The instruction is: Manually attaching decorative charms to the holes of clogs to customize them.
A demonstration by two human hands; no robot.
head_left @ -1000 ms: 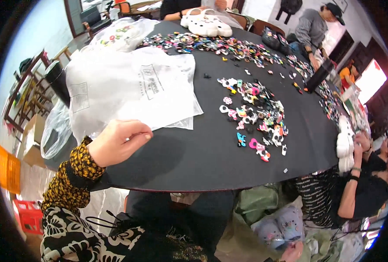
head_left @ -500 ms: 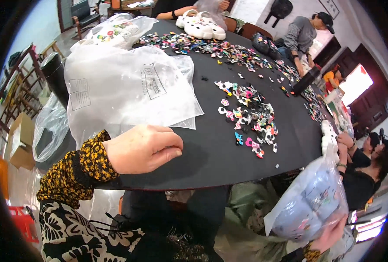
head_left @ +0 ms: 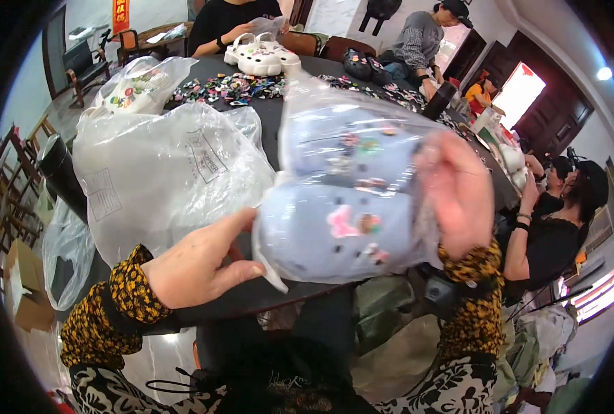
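A clear plastic bag (head_left: 403, 124) holds a pair of light blue clogs (head_left: 300, 238) decorated with small charms, pink, green and brown among them. It is raised in front of me over the table's near part. My right hand (head_left: 455, 193), slightly blurred, grips the bag's right side. My left hand (head_left: 200, 259) is at its left edge, the thumb by the plastic flap and the other fingertips partly hidden behind the bag. Beside my left hand lies a big frosted plastic bag (head_left: 162, 172) with printed panels. The smaller charm pile is hidden behind the raised bag.
Colourful shoe charms (head_left: 234, 90) are spread on the dark table (head_left: 269, 131). White clogs (head_left: 262, 55) and black clogs (head_left: 365, 65) stand at the far side. Dark cylinders stand left (head_left: 62, 172) and right (head_left: 439, 101). Other people sit or lean around the table.
My right hand has lifted the bagged blue clogs from the lower right up to the middle. My left hand has lost its closed pose and reached the bag's edge. The view has shifted.
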